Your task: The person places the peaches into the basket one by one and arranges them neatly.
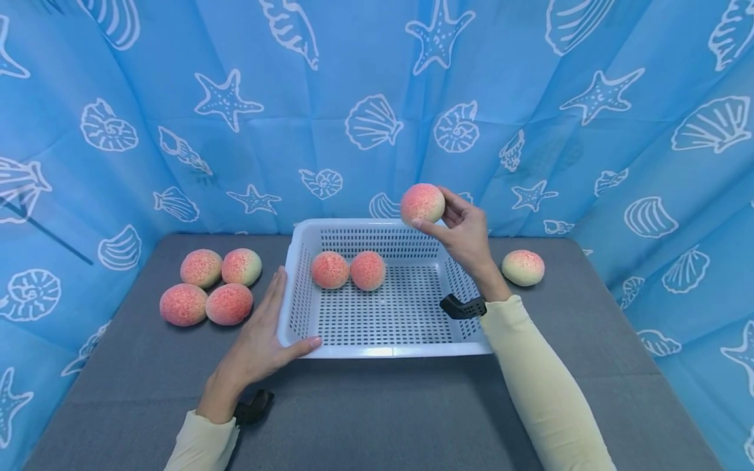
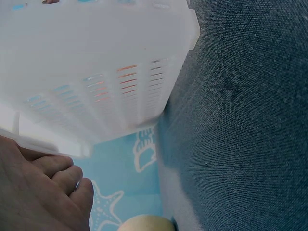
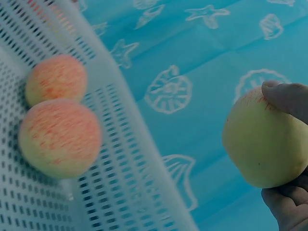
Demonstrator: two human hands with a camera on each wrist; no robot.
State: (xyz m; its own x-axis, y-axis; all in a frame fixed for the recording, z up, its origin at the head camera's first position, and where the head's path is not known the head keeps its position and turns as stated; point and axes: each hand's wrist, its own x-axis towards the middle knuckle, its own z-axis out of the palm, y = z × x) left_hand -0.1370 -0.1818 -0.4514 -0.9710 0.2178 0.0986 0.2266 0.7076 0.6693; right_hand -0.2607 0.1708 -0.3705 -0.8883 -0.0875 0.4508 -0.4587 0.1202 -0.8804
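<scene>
The right hand (image 1: pixel 465 232) has its thumb and fingers clamped around a pink-and-cream peach (image 1: pixel 423 203), held up near the far rim of a white slotted basket (image 1: pixel 377 352), toward the basket's right end. The left hand (image 1: pixel 259 350) lies at the basket's near left corner, fingers extended along the left side and thumb on the near rim, touching the basket without holding a peach. Inside the basket, a pair of peaches (image 1: pixel 330 269) sits side by side in the far left part. Just left of the basket, four peaches (image 1: pixel 184 305) are clustered; to its right lies a single peach (image 1: pixel 523 267). Beneath the basket is a dark grey tabletop (image 1: pixel 383 412); behind it hangs a blue seashell-and-starfish curtain (image 1: pixel 365 59).
</scene>
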